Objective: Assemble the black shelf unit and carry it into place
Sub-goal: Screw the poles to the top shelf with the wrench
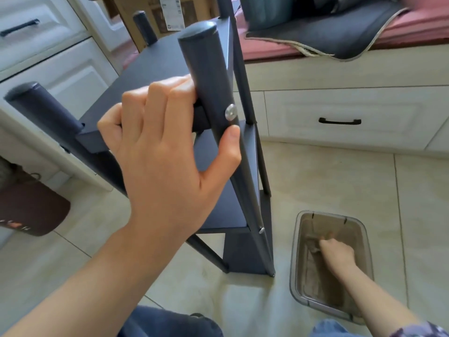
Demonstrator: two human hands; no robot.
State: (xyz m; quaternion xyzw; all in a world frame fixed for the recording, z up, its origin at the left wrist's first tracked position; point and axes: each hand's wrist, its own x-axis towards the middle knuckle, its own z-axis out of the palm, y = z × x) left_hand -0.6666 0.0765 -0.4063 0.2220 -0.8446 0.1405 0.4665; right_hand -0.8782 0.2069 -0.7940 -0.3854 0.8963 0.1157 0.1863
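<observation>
- Pale tiled floor (328, 181); cream cabinets to the left and a cream drawer (340, 117) with a black handle under a window seat to the right.
- Black shelf unit (218, 203) stands upright on the floor in the centre, its four posts rising above the top shelf and silver bolt heads showing on the near post (206, 76).
- Left hand (167, 142) grips the top shelf's front edge just beside the near post: fingers curled over the edge, thumb pressed against the post below a bolt.
- Right hand (337, 256) reaches down into a clear plastic bin (295, 263) on the floor just right of the shelf's foot; its fingers curl around something brownish, too blurred to identify.
- Cardboard box (155, 13) behind the shelf.
- Dark grey mat (328, 32) lies on the pink seat cushion (413, 23).
- Dark brown mat (31, 210) at far left.
</observation>
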